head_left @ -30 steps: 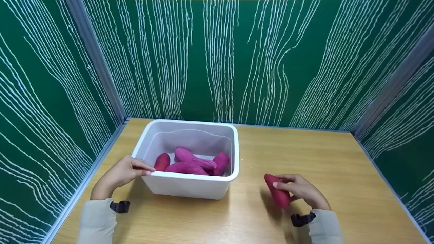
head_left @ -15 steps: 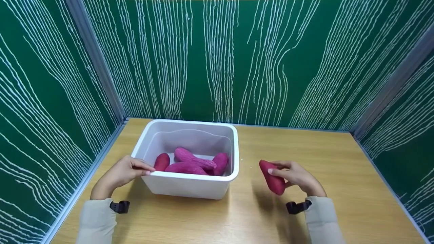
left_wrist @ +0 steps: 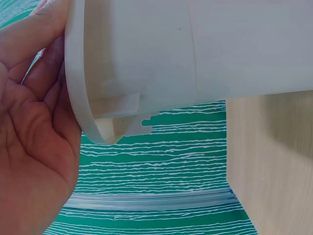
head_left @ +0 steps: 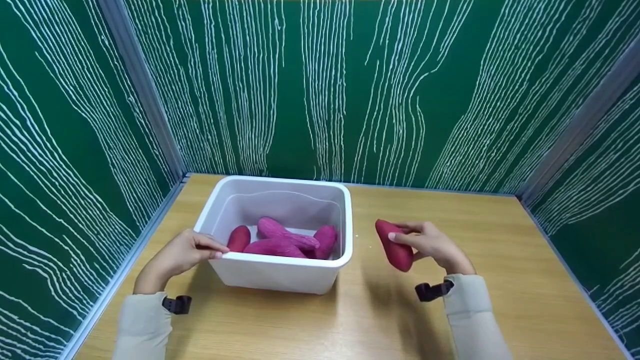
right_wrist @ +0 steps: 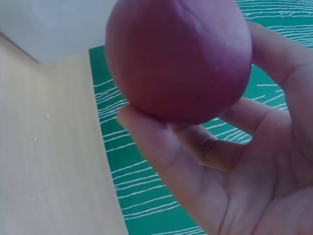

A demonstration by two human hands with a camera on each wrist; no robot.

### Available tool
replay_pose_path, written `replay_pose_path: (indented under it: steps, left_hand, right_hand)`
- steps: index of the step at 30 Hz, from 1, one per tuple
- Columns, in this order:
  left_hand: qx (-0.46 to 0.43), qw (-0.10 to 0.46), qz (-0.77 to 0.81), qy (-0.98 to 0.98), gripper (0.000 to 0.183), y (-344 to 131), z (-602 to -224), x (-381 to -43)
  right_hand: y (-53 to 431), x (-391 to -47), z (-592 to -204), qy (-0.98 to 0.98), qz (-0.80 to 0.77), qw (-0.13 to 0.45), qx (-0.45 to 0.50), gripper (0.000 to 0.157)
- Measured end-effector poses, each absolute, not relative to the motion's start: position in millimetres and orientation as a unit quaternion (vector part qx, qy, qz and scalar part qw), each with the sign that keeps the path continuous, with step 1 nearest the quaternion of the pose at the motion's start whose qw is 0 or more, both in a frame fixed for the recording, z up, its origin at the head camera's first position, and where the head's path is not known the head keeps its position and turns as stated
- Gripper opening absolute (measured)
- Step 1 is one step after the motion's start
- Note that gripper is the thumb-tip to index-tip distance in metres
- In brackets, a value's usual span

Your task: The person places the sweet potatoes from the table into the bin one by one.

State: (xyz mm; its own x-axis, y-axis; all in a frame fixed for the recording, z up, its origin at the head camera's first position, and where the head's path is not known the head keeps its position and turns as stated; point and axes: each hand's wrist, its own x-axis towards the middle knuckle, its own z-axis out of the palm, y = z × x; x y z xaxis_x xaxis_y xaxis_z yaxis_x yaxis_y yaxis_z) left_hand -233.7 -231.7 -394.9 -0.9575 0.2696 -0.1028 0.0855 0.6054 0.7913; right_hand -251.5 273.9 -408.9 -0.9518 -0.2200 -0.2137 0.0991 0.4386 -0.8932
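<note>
A red sweet potato [head_left: 393,249] is held above the table, right of the bin, by my right hand [head_left: 434,246]. The thumb and fingers grip it round its side, and its rounded end fills the top of the right wrist view. My left hand [head_left: 181,254] pinches the front left rim of a white plastic bin [head_left: 275,276]. Inside the bin lie a smaller-looking red sweet potato [head_left: 239,238] at the left and several pink-purple, wrinkled sweet potatoes [head_left: 274,247]. The front wall partly hides them. In the left wrist view, the palm faces the bin's outer side [left_wrist: 234,54].
The wooden table [head_left: 475,225] stretches right and in front of the bin. Green panels [head_left: 290,100] with white wavy lines enclose it at the back and sides, joined by grey metal posts [head_left: 145,90]. The bin stands close to the back panel.
My right hand has moved up and left over the table with the red sweet potato, nearer the bin. The left hand and the bin have stayed in place.
</note>
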Motion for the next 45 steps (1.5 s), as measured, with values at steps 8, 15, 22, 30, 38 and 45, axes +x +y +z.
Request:
replay_pose_path:
  steps: [8,15,22,30,38,45]
  left_hand:
    - [0.129,0.087,0.429,0.890,0.013,-231,-395,-233]
    - [0.126,0.089,0.428,0.891,0.013,-231,-395,-234]
    - [0.111,0.094,0.424,0.894,0.013,-230,-396,-236]
    - [0.109,0.096,0.427,0.893,0.014,-231,-395,-235]
    - [0.127,0.083,0.423,0.894,0.013,-231,-393,-233]
    - [0.111,0.091,0.425,0.894,0.014,-231,-395,-233]
  right_hand:
    - [268,-258,-395,0.833,-0.532,0.146,-0.048,0.067]
    - [263,-265,-387,0.837,-0.525,0.145,-0.048,0.070]
    - [253,-271,-380,0.839,-0.524,0.141,-0.043,0.071]
    - [239,-279,-368,0.841,-0.520,0.141,-0.054,0.067]
    - [227,-287,-361,0.833,-0.530,0.141,-0.077,0.064]
    - [216,-292,-357,0.827,-0.541,0.135,-0.079,0.059]
